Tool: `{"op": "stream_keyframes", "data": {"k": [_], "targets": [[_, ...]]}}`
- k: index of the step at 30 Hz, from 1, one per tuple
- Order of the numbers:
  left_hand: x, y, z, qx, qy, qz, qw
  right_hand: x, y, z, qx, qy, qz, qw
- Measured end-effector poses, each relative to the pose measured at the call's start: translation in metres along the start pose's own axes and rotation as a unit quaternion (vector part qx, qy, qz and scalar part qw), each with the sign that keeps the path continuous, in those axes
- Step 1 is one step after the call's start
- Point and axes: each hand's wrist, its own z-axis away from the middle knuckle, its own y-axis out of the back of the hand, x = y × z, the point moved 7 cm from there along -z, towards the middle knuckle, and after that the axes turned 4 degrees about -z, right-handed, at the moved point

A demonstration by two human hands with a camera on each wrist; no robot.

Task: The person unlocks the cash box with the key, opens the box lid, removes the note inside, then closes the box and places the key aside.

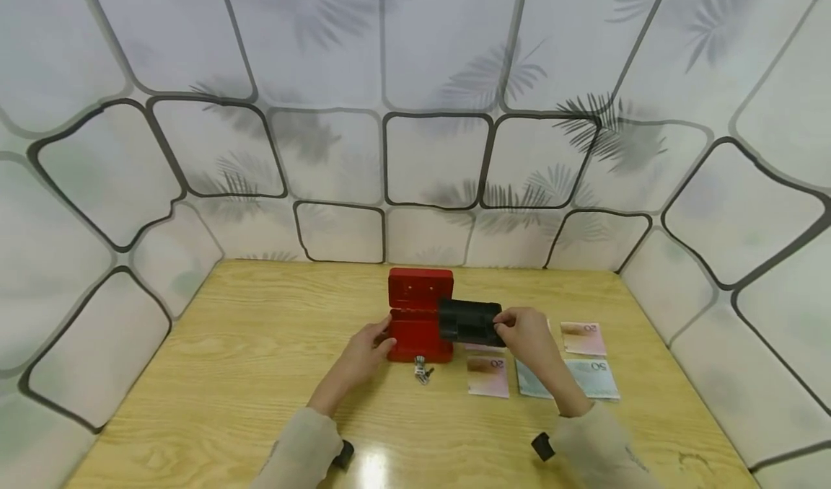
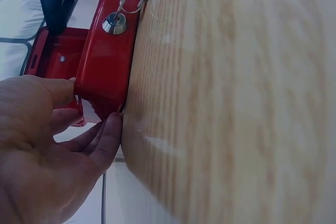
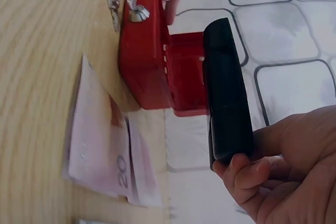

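Observation:
A red metal cash box [image 1: 420, 341] stands on the table with its lid [image 1: 420, 287] raised. My left hand [image 1: 367, 346] holds the box at its left side; in the left wrist view thumb and fingers lie at the wall's upper and lower edges. In my right hand [image 1: 524, 330] I pinch a black plastic coin tray [image 1: 472, 322] by its right end. The tray is above and to the right of the box, tilted, and covers part of its right side. Keys [image 1: 422, 372] hang at the lock [image 2: 114, 23] on the box's front.
Right of the box lie pink 20 notes [image 1: 488, 377], another pink 20 note [image 1: 584, 337] farther right, and bluish 50 notes [image 1: 594, 379] partly under my right forearm. A patterned curtain [image 1: 428, 161] encloses the wooden table [image 1: 286, 316] at the back and sides.

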Motion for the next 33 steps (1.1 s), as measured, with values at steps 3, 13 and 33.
{"op": "stream_keyframes", "data": {"k": [3, 13, 33], "targets": [[0.000, -0.001, -0.002, -0.001, 0.001, -0.001, 1.0000, -0.004, -0.010, -0.001, 0.005, 0.005, 0.000, 1.0000], [0.003, 0.001, -0.003, 0.011, -0.007, -0.011, 0.9999, -0.025, -0.046, -0.010, 0.020, 0.011, -0.038, 0.9990], [0.004, 0.005, -0.003, 0.007, -0.010, -0.007, 0.9999, -0.035, -0.081, -0.015, 0.007, 0.049, -0.025, 0.9985]]}}
